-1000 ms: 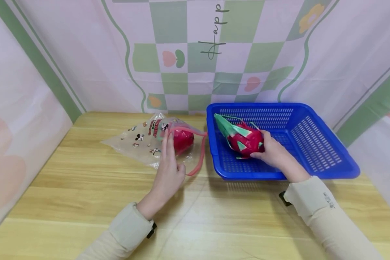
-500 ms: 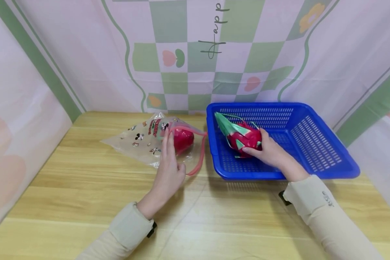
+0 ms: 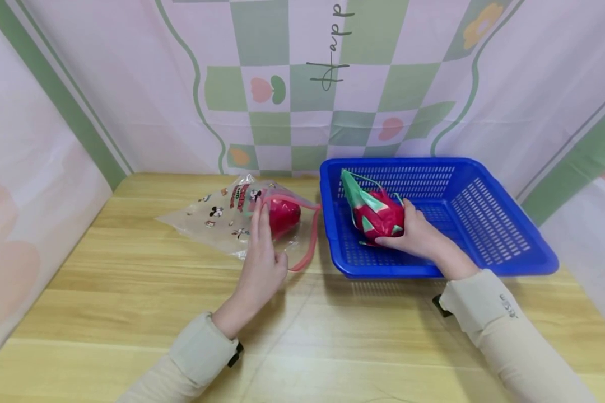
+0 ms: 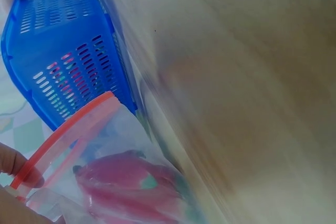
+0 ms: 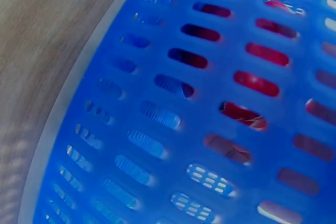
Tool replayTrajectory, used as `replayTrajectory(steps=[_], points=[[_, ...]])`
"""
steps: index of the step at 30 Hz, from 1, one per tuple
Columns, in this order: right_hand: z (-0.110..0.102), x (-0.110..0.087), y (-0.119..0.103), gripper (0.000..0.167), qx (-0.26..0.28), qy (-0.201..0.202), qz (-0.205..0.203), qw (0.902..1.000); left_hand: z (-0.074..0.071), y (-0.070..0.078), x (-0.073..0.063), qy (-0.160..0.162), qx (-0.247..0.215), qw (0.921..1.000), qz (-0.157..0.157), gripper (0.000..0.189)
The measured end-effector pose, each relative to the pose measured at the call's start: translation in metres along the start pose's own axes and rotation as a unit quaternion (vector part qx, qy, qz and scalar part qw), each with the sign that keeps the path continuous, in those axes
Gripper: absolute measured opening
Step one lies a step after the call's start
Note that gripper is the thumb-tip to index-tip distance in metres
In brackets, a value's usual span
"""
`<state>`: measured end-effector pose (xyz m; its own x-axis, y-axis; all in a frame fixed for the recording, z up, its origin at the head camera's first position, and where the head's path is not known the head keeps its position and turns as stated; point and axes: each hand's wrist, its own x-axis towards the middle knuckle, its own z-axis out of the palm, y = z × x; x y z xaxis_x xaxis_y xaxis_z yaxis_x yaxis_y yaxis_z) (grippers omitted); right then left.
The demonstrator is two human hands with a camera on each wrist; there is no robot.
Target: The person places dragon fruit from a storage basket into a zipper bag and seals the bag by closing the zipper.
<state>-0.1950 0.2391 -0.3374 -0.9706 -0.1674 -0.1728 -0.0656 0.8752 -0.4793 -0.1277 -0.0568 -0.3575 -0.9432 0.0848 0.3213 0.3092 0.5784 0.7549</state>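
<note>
In the head view, my right hand [image 3: 420,232] grips a red dragon fruit [image 3: 380,215] with long green leaves, inside the blue basket [image 3: 514,215]. Its leafy tip points to the back left, with the thumb along its near side. My left hand [image 3: 262,260] is at the mouth of a clear plastic bag [image 3: 204,224] with cartoon prints and a red rim. In the left wrist view, fingertips pinch the bag's red rim [image 4: 73,121], holding it raised. Inside the bag lies a red fruit [image 4: 128,187] with green patches. The right wrist view catches red through the basket's slots [image 5: 257,83]; the right hand is hidden there.
The bag lies left of the basket on a wooden table [image 3: 131,313], its red rim close to the basket's left wall. A printed curtain [image 3: 312,112] hangs behind the table and along both sides.
My right hand has shifted slightly to the left, its thumb further over the dragon fruit. The leafy tip has swung a little right and up. My left hand and the bag stay in place.
</note>
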Motion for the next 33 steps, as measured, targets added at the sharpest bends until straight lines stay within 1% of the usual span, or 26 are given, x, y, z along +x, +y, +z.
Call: replayTrajectory(steps=[3, 10, 13, 18, 21, 27, 31, 33], points=[[0.000, 0.000, 0.001, 0.109, -0.004, 0.002, -0.010, 0.9999, 0.000, 0.002, 0.000, 0.002, 0.000, 1.0000, 0.004, 0.092], [0.001, -0.001, -0.003, 0.104, -0.012, 0.026, 0.001, 0.9996, 0.001, 0.003, 0.003, 0.002, -0.002, 1.0000, -0.004, 0.094], [0.001, -0.002, -0.005, 0.104, 0.002, 0.030, -0.003, 0.9995, 0.001, 0.003, 0.003, 0.003, 0.000, 1.0000, -0.004, 0.095], [0.003, -0.004, -0.005, 0.105, 0.035, 0.025, -0.002, 0.9991, 0.002, 0.002, 0.003, 0.005, 0.003, 1.0000, 0.000, 0.095], [0.003, -0.006, -0.006, 0.104, 0.039, 0.026, -0.003, 0.9989, 0.002, 0.002, 0.003, 0.006, 0.003, 1.0000, 0.000, 0.095], [0.003, -0.008, -0.006, 0.101, 0.043, 0.046, -0.008, 0.9980, 0.001, 0.004, 0.002, 0.006, 0.003, 1.0000, -0.002, 0.094], [0.002, -0.010, -0.006, 0.099, 0.053, 0.050, -0.013, 0.9972, -0.001, 0.005, 0.002, 0.007, 0.000, 1.0000, 0.002, 0.094], [0.001, -0.010, -0.006, 0.098, 0.050, 0.054, -0.016, 0.9971, -0.001, 0.006, 0.003, 0.006, -0.003, 1.0000, 0.002, 0.094]])
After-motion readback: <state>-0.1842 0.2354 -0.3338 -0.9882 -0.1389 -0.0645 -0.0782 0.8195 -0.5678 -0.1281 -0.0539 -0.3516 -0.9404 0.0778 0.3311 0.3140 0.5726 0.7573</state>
